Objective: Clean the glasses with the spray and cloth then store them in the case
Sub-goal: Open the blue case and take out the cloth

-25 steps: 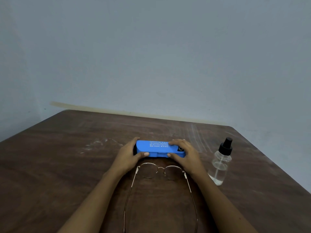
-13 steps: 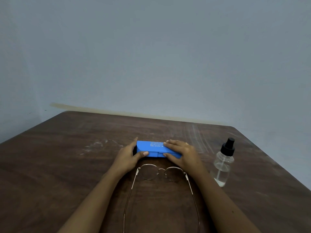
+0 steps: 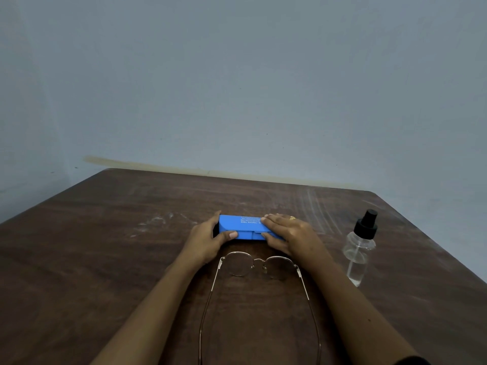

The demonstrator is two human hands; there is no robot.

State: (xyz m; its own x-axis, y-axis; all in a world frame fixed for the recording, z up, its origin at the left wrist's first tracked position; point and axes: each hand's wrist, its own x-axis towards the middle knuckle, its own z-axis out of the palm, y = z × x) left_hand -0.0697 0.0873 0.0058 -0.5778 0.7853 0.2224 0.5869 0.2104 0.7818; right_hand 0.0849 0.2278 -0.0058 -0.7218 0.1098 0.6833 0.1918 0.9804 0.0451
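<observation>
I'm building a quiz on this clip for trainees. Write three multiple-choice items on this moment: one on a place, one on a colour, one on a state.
1. Where does the spray bottle stand?
A. To the right of the right hand
B. Between the hands
C. On the case

2. What colour is the case?
A. Red
B. Blue
C. Black

3. How do the glasses lie?
A. Folded in the case
B. Held up in the left hand
C. Unfolded on the table

Key: 1 A, the bottle stands alone at the right; 2 B, the shell is bright blue; 3 C, both temples stretch toward the camera while the left hand grips the case.
</observation>
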